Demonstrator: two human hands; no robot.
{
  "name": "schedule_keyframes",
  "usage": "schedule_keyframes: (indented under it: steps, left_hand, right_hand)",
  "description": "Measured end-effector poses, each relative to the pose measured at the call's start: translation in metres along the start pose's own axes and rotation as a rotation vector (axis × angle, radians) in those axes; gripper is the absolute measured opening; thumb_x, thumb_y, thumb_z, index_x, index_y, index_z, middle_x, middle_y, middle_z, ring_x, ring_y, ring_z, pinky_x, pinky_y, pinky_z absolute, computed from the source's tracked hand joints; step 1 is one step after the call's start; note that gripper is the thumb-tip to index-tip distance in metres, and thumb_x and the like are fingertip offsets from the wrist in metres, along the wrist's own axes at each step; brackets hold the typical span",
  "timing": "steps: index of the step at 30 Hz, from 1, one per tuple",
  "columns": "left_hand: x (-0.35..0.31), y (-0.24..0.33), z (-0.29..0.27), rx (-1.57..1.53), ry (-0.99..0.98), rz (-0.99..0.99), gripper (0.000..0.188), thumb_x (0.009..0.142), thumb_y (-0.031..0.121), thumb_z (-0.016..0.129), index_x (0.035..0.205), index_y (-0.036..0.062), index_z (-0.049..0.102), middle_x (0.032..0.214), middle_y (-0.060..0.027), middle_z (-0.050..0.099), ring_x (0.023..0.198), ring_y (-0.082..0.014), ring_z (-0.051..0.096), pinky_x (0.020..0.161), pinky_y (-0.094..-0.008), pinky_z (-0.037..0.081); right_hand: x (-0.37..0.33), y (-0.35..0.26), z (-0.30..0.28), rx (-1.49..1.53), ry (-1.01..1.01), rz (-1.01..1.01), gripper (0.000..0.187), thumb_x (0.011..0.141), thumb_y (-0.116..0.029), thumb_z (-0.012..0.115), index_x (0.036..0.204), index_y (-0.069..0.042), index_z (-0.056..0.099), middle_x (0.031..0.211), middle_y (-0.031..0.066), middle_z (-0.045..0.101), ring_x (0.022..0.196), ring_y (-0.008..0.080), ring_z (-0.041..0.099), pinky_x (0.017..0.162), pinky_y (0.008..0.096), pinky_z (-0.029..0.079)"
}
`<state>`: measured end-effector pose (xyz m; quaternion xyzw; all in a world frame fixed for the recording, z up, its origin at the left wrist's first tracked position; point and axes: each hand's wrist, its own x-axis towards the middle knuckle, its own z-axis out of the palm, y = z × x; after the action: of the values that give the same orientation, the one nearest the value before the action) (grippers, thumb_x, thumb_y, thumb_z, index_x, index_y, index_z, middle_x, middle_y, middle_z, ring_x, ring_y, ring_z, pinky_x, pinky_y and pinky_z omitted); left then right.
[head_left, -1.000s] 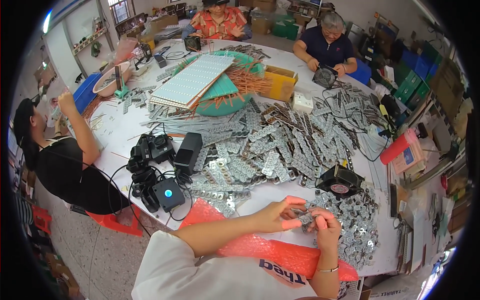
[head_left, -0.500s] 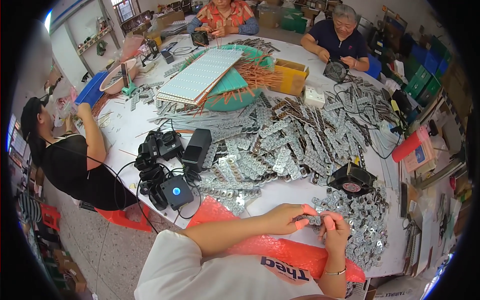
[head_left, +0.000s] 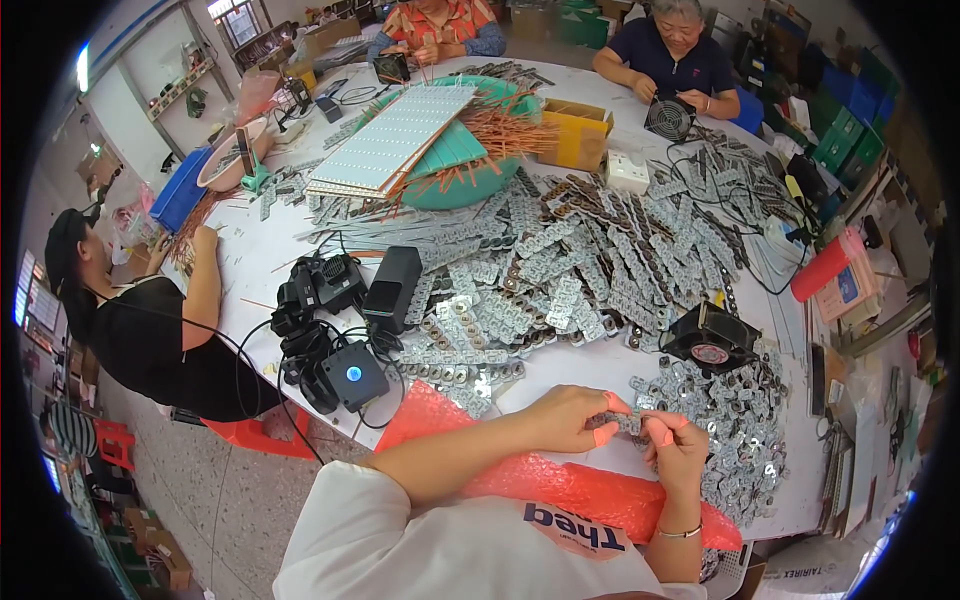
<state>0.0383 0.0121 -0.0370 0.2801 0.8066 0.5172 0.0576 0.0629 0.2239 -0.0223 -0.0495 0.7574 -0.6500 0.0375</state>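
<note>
Close together over the near edge of the table, both my hands have orange-pink covers on some fingertips. My left hand (head_left: 572, 418) pinches one end of a short strip of small silvery metal pieces (head_left: 628, 423). At the strip's other end, the fingers of my right hand (head_left: 680, 450) are closed and partly hide it. Just beyond my right hand spreads a pile of small loose metal pieces (head_left: 740, 415). A black square fan (head_left: 710, 338) stands at the back of this pile. Under my forearms lies red bubble wrap (head_left: 515, 480).
A large heap of metal strips (head_left: 590, 260) covers the middle of the table. Black adapters and cables (head_left: 325, 285) lie to the left. Further back are a green basket (head_left: 480, 188) with white panels (head_left: 395, 140) and a yellow carton (head_left: 577, 140). Other people work around the table.
My hands stay together on the strip, with little change in grip. The view has shifted slightly. At the left, a co-worker's hand has moved from the blue tray to the thin sticks beside it.
</note>
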Motion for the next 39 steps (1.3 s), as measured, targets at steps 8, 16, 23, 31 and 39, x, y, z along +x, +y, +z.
schedule_keyframes:
  steps: [8, 16, 23, 31, 39]
  left_hand:
    - [0.01, -0.015, 0.002, 0.186, 0.029, 0.174, 0.012, 0.078, 0.022, 0.066, 0.082, 0.0103, 0.064, 0.065, -0.0091, 0.059, 0.058, -0.0286, 0.059, 0.052, -0.0381, 0.047]
    - [0.017, -0.009, -0.011, 0.012, -0.143, -0.078, 0.014, 0.084, 0.014, 0.064, 0.089, 0.0017, 0.063, 0.07, -0.008, 0.064, 0.058, -0.0179, 0.06, 0.055, -0.0268, 0.047]
    - [0.013, 0.002, -0.008, -0.828, -0.33, -0.36, 0.013, 0.088, 0.014, 0.062, 0.09, 0.0006, 0.062, 0.075, -0.0034, 0.062, 0.061, -0.0078, 0.055, 0.055, -0.0234, 0.046]
    - [0.02, -0.007, 0.007, 0.109, 0.131, 0.272, 0.017, 0.078, 0.012, 0.068, 0.092, 0.0065, 0.063, 0.075, -0.0078, 0.063, 0.056, -0.02, 0.056, 0.053, -0.0307, 0.044]
    - [0.021, -0.004, 0.009, 0.294, 0.152, 0.189, 0.019, 0.075, 0.004, 0.069, 0.093, 0.004, 0.06, 0.083, -0.0063, 0.066, 0.063, -0.0219, 0.06, 0.057, -0.0319, 0.046]
  right_hand:
    - [0.003, -0.003, -0.001, -0.316, -0.077, 0.007, 0.014, 0.082, -0.014, 0.067, 0.092, -0.004, 0.069, 0.07, 0.0041, 0.064, 0.052, 0.0081, 0.055, 0.048, 0.022, 0.044]
    - [0.018, 0.003, 0.002, -0.417, -0.243, -0.172, 0.016, 0.088, -0.018, 0.057, 0.088, -0.002, 0.058, 0.076, 0.0145, 0.06, 0.066, 0.033, 0.059, 0.058, 0.0375, 0.046]
    - [0.003, 0.006, -0.006, 0.46, -0.339, 0.281, 0.023, 0.096, -0.022, 0.046, 0.085, -0.003, 0.054, 0.064, -0.0027, 0.048, 0.054, 0.0038, 0.042, 0.047, 0.0198, 0.031]
    - [0.012, 0.013, 0.005, -0.179, -0.012, -0.153, 0.023, 0.093, -0.02, 0.052, 0.081, -0.001, 0.053, 0.063, 0.0031, 0.047, 0.053, 0.0107, 0.044, 0.048, 0.0249, 0.036]
    - [0.015, 0.011, 0.006, -0.373, -0.01, -0.217, 0.02, 0.092, -0.014, 0.055, 0.078, 0.0, 0.052, 0.063, 0.0027, 0.048, 0.056, 0.0093, 0.042, 0.051, 0.0232, 0.036]
